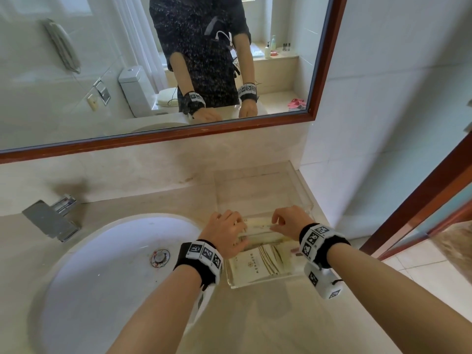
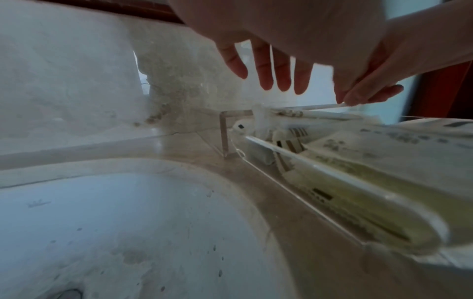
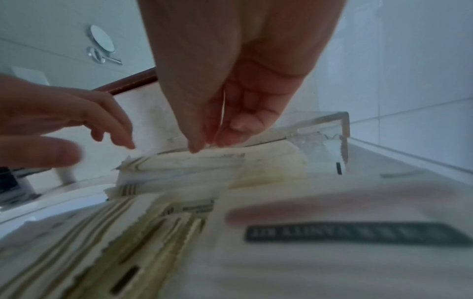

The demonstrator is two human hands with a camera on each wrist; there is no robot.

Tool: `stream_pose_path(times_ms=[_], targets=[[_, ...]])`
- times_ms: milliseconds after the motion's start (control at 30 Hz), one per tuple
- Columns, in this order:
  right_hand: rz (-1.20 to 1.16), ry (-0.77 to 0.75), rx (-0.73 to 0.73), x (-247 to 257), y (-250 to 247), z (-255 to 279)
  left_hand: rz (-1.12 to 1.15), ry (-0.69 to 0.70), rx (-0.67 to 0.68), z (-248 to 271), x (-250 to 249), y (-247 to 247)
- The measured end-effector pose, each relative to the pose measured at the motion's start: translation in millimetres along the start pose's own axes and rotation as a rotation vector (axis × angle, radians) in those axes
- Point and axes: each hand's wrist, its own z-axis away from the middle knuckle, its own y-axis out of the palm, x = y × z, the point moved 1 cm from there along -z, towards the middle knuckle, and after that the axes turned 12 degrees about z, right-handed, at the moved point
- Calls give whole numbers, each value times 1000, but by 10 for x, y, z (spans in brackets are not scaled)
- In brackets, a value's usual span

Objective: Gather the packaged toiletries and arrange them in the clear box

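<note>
The clear box (image 1: 302,192) stands on the counter to the right of the sink, against the side wall. Several cream packets (image 1: 258,263) lie flat in its near half. One long packet (image 1: 260,226) stands on edge across the box. My right hand (image 1: 288,221) pinches its top edge between thumb and forefinger (image 3: 202,144). My left hand (image 1: 224,233) hovers at that packet's left end; in the left wrist view its fingers (image 2: 271,74) hang straight and hold nothing. The box's far corner (image 3: 344,125) shows behind the packet (image 3: 204,161).
The white basin (image 1: 102,277) with its drain (image 1: 159,256) lies left of the box, and a chrome tap (image 1: 51,218) stands behind it. A mirror (image 1: 153,72) spans the back wall. The tiled side wall and a brown door frame (image 1: 413,198) close in the right.
</note>
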Motion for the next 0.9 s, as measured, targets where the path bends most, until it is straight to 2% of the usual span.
stream_pose_path(times_ms=[67,133,233,433,600,733,900], targets=[[-10,14,54,77,-18,54,-15,89,49,72,-8,17],[7,29,174,161,-13,107,-42,166,174,132,-40,37],[-2,69,292,232,65,165,-70,231,278,191,-106,98],[-131,162,354,355,303,216,-76,176,348,229,-220,155],[-165,207,317,347,315,239,-17,117,341,286,-275,145],[-162,215,172,321,209,268,15,82,306,368,-255,95],[-134,151,-1,468,11,253,-9,31,239,393,-105,-150]])
